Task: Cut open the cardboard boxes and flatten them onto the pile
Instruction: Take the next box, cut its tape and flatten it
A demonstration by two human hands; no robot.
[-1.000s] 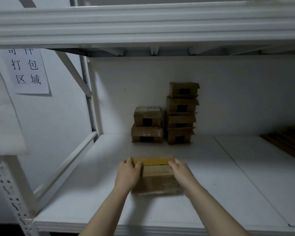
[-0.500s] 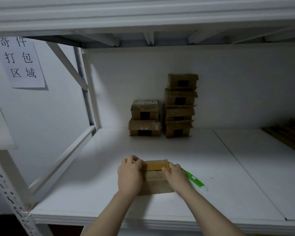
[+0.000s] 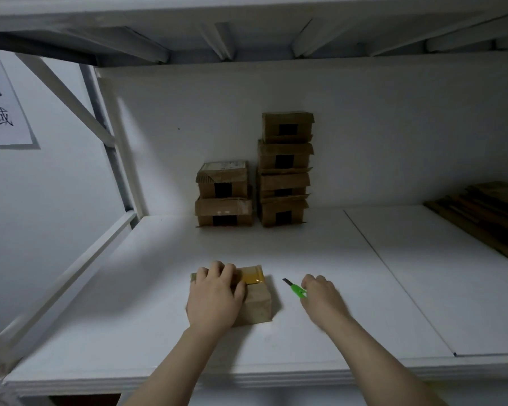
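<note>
- While the left hand (image 3: pixel 214 297) lies on the small taped cardboard box (image 3: pixel 257 306) near the front of the shelf (image 3: pixel 335 259), its fingers curl over the far edge
- The right hand (image 3: pixel 323 300), just beside the box, grips a green utility knife (image 3: pixel 296 289), blade out
- A two-box stack (image 3: pixel 223 194) and a four-box stack (image 3: pixel 285 168) stand at the back wall; flattened cardboard (image 3: pixel 481 218) lies far right

Box (image 3: pixel 255 306): matt, slightly rough brown cardboard is being shown; glossy yellowish tape (image 3: pixel 251 275) is being caught by the light. Knife (image 3: pixel 297 290): smooth green plastic is being seen. Shelf board (image 3: pixel 305 250): smooth matt white. Stacked boxes (image 3: pixel 285 171): dull cardboard.
</note>
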